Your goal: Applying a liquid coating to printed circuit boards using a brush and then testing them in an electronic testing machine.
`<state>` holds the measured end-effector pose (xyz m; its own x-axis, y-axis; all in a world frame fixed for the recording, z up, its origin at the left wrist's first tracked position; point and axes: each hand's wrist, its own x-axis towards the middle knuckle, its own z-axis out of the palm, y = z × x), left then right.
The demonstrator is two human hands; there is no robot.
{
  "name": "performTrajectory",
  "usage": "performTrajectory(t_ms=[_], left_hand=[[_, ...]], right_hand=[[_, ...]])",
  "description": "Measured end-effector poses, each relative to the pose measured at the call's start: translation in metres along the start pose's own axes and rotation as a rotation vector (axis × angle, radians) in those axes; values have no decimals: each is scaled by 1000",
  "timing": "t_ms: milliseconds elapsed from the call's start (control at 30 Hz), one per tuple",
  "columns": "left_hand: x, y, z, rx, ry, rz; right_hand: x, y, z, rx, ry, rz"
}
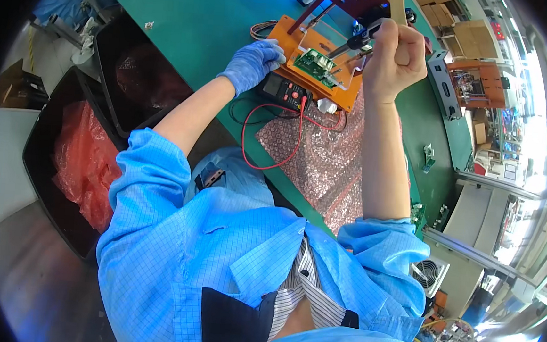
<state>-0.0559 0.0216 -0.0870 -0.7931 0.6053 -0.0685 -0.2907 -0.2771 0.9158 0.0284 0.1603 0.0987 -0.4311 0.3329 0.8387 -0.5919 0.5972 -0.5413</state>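
Observation:
An orange fixture stands on the green bench, with a green circuit board under its clear plate. My left hand, in a blue glove, is closed at the fixture's left edge, fingers together and bent against it. My bare right hand is closed above the fixture's right side, round a tan wooden-looking handle that extends upward. A black clamp-like part sits just left of that fist; its contact with the fingers is unclear. Below my left hand lies a multimeter with red and black leads.
Silvery-pink bubble wrap covers the bench's near part. Small circuit boards lie on the right. At left, black bins stand, one with red plastic film. Farther right are a grey panel and another orange fixture.

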Motion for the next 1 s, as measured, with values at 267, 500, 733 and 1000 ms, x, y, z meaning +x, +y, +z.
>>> performTrajectory(t_ms=[267, 500, 733, 1000], left_hand=[[3, 37, -11, 981, -248, 283], [-2, 46, 4, 1367, -255, 350], [-1, 25, -2, 1418, -215, 496], [-4, 26, -6, 1435, -251, 517]], right_hand=[[1, -22, -19, -146, -113, 17], [-17, -2, -42, -214, -303, -49], [10, 6, -48, -19, -184, -190], [109, -10, -17, -220, -11, 355]])
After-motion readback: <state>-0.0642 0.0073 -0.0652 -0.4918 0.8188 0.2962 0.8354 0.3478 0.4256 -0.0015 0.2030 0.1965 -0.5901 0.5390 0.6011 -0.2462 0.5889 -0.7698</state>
